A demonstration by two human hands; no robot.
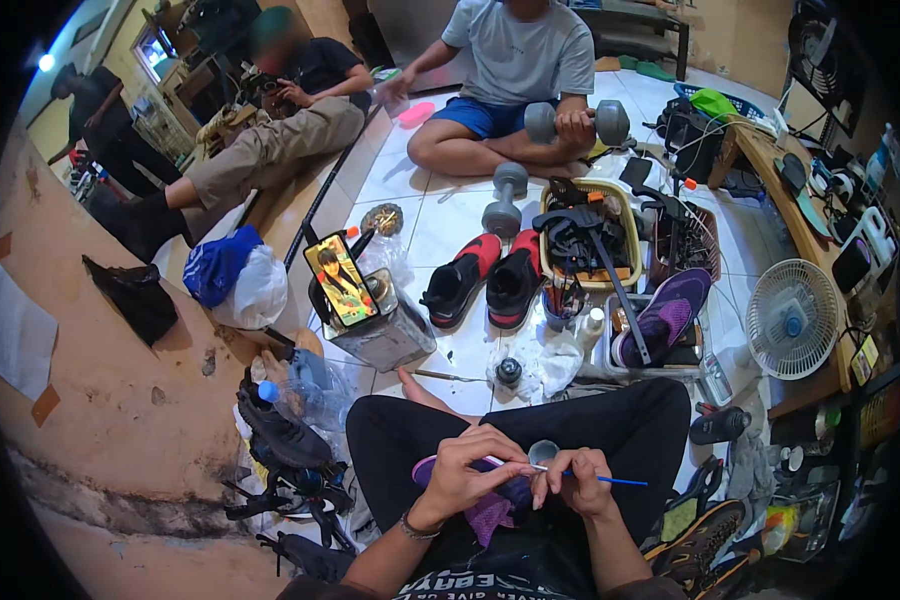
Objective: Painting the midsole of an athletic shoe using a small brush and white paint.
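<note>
Over my lap, my right hand (582, 482) is closed around a slim paintbrush with a blue handle (625, 482), which sticks out to the right. My left hand (473, 467) pinches at the brush's pale end, and its fingers hide the tip. Beneath my left hand lies a purple shoe (490, 515), partly covered by my hands and wrist. A small grey cup (543, 450) shows just behind my right fingers.
Past my legs stand black-and-red shoes (515, 283), a dark bottle (509, 372), a tool basket (625, 275) and another purple shoe (665, 320). A phone (342, 278) leans on a metal can (385, 340). Opposite, a seated person holds a dumbbell (575, 124). Shoes (705, 540) lie right.
</note>
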